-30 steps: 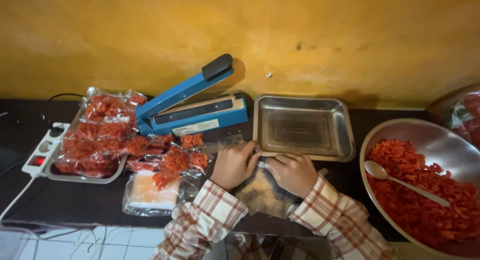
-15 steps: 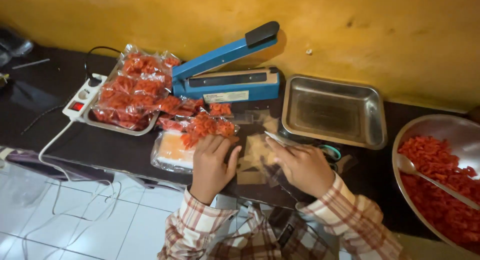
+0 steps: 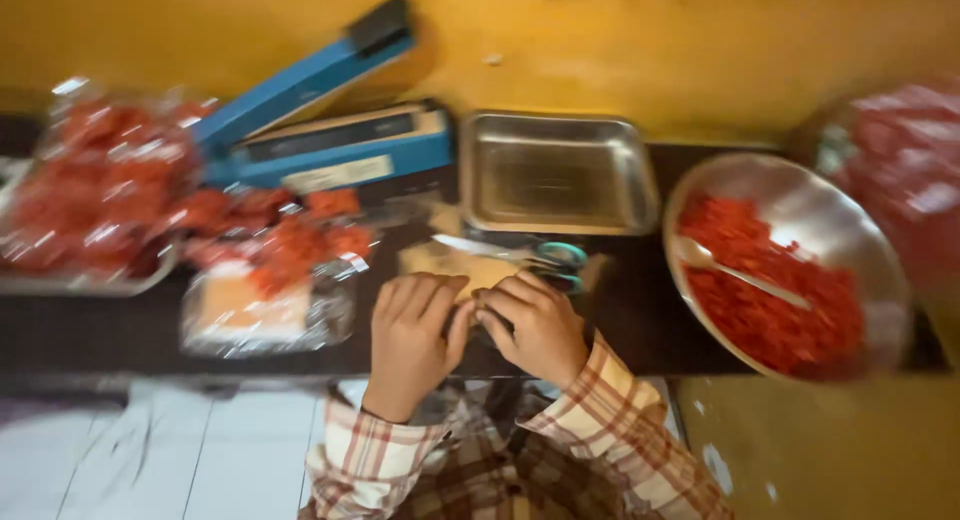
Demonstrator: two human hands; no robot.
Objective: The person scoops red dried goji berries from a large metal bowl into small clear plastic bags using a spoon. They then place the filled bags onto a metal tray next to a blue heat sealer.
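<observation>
Hands [image 3: 470, 325] together, dark counter [image 3: 620, 310], yellow wall [image 3: 700, 50]

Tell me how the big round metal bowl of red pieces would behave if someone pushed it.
The metal bowl looks well filled with red pieces, so probably heavy and likely to slide rather than tip. Its curved base may rock slightly. The spoon lying loose inside could shift or rattle.

Ahead: blocked by scissors [image 3: 530, 256], steel tray [image 3: 553, 173] | left: hemmed by packets [image 3: 275, 250] | right: dark counter strip [image 3: 625, 305] open before bowl [image 3: 850, 245]
</observation>
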